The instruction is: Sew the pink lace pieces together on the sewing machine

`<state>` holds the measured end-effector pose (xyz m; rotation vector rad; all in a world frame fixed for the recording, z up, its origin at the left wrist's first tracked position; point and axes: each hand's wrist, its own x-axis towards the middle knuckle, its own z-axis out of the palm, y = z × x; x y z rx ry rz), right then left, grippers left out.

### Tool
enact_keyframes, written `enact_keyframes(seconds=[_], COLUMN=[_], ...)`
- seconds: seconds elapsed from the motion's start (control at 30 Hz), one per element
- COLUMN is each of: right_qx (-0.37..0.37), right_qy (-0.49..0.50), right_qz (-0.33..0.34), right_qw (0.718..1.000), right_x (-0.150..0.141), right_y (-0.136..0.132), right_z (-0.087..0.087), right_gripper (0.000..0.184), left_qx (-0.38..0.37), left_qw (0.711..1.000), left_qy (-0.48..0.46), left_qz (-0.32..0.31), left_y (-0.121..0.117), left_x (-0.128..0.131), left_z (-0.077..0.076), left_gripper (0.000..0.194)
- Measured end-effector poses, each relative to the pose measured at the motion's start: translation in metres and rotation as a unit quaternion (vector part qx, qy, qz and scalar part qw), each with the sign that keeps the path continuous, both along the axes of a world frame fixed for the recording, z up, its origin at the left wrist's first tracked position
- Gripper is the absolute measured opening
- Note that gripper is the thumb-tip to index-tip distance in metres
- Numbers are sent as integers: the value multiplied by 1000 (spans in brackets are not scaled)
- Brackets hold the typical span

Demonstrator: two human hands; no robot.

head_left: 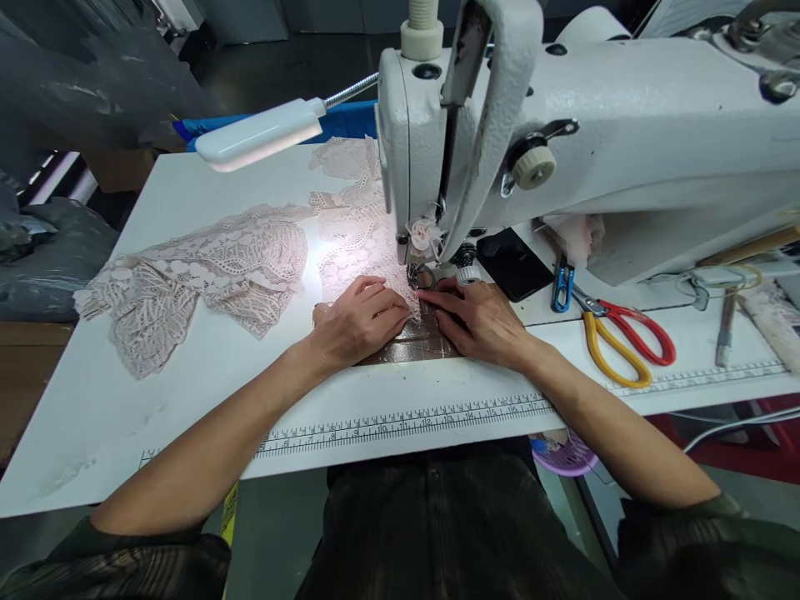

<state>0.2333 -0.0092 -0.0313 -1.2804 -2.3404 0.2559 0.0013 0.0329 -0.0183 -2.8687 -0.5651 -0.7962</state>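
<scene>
Pale pink lace fabric (356,242) lies under the lit needle area of a white sewing machine (412,158). My left hand (362,321) rests palm down on the near part of this lace, fingers stretched out and close to the presser foot (422,277). Just right of the foot is my right hand (481,321), its index fingertip at the lace edge and its thumb apart below. Both hands are over a brown, shiny plate (409,346). Whether the right fingertips pinch any lace is too small to see.
More lace (212,271) spreads leftward across the white table (206,408). A lamp (262,133) hangs above it. Right of my hands lie a black phone (516,262), blue thread snips (563,286) and scissors (625,333) with red and yellow handles. A ruler strip (387,425) follows the front edge.
</scene>
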Motion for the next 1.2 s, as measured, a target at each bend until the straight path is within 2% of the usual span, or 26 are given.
enact_keyframes(seconds=[0.17, 0.37, 0.47, 0.63, 0.73, 1.0, 1.2], right_qx=[13, 27, 32, 33, 27, 14, 20], right_qy=[10, -48, -45, -38, -34, -13, -52], right_qz=[8, 33, 32, 26, 23, 30, 38], right_qw=[1000, 998, 998, 998, 999, 999, 998], right_x=[4, 5, 3, 2, 2, 2, 2], right_y=[2, 2, 2, 2, 2, -1, -2], right_z=[0, -1, -3, -4, -3, 2, 5], right_gripper=[38, 43, 42, 41, 42, 40, 39], left_qx=[53, 88, 68, -17, -34, -25, 44], left_qw=[998, 994, 996, 999, 999, 999, 997], left_qy=[21, 43, 46, -11, -16, 18, 49], left_qz=[-22, -38, -36, -25, -33, -30, -33], left_y=[-3, -4, -3, 0, 2, 4, 0], left_x=[1, 1, 0, -2, -2, -2, -2], left_z=[3, 5, 4, 2, -1, -1, 5], left_gripper=[16, 18, 21, 11, 12, 18, 16])
